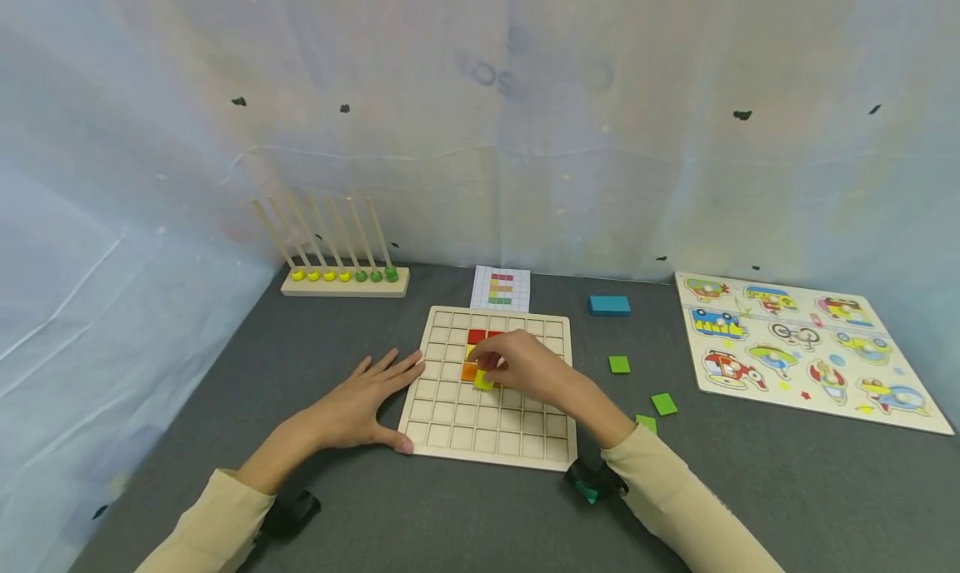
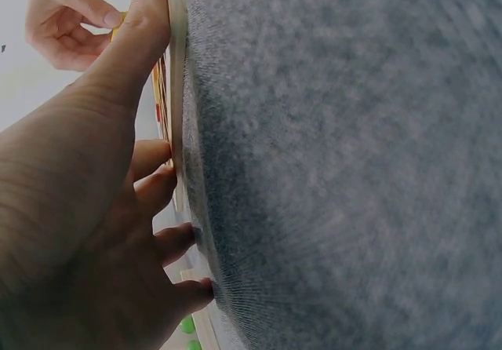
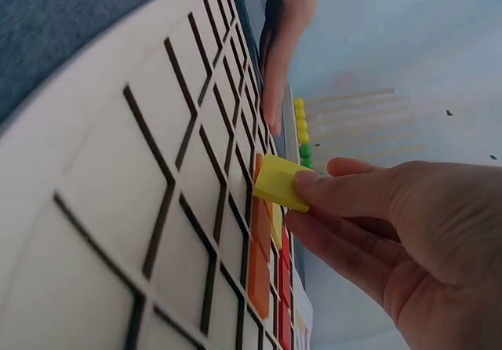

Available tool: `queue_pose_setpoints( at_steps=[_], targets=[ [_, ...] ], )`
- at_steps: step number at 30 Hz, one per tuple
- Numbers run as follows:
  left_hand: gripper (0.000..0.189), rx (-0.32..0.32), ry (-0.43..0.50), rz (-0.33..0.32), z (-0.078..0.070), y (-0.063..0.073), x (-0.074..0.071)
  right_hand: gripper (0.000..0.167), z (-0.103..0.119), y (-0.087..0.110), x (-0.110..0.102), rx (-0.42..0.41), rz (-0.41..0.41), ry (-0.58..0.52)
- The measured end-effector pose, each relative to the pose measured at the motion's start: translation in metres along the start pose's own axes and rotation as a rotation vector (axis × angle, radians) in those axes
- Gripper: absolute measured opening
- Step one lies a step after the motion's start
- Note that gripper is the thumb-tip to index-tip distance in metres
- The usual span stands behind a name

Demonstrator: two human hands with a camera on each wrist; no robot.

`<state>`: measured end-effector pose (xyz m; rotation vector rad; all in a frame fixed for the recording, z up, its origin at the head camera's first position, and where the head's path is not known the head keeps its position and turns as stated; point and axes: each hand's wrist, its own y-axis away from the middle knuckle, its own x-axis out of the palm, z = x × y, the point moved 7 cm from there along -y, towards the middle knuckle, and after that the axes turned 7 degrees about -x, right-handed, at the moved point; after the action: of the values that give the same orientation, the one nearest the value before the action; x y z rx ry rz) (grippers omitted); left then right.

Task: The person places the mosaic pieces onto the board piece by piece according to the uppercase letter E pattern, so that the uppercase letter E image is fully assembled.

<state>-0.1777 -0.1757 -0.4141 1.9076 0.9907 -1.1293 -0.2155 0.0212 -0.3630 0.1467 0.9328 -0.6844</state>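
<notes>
A pale wooden grid board [image 1: 450, 431] lies on the dark table. Over its middle, my right hand [image 1: 528, 365] pinches a yellow square tile [image 3: 278, 181] between thumb and fingers, tilted just above the orange tiles [image 3: 260, 275]. Further up the grid sit red tiles [image 1: 476, 336], with another yellow tile [image 1: 470, 352] between the red and orange rows; the right hand partly hides these rows. At the board's left side rests my left hand [image 1: 356, 406], fingers spread, its thumb at the near left corner and its fingertips along the left edge.
Behind the board lies a printed pattern card [image 1: 513, 288] with coloured rows. A blue block [image 1: 609, 306] and green tiles [image 1: 664, 404] are to the right, near a vehicle picture puzzle [image 1: 810, 406]. A pegged bead stand [image 1: 345, 288] stands at the back left.
</notes>
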Motion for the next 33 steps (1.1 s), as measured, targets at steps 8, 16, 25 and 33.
queue_pose_setpoints(
  at_steps=[8,16,25,33],
  targets=[
    [0.116,-0.002,-0.004,0.0,0.001,0.0,0.0,0.023,0.005,-0.011,0.012,-0.022,0.017,0.002],
    [0.116,-0.007,-0.001,0.001,0.0,0.0,0.0,0.021,0.008,-0.015,0.024,-0.017,0.043,0.054],
    [0.116,-0.002,0.0,-0.004,0.0,0.0,0.0,0.021,0.009,-0.014,0.026,0.027,0.019,0.091],
    [0.117,-0.003,0.002,-0.008,0.001,0.001,0.0,0.021,0.011,-0.01,0.027,0.033,0.0,0.118]
  ],
)
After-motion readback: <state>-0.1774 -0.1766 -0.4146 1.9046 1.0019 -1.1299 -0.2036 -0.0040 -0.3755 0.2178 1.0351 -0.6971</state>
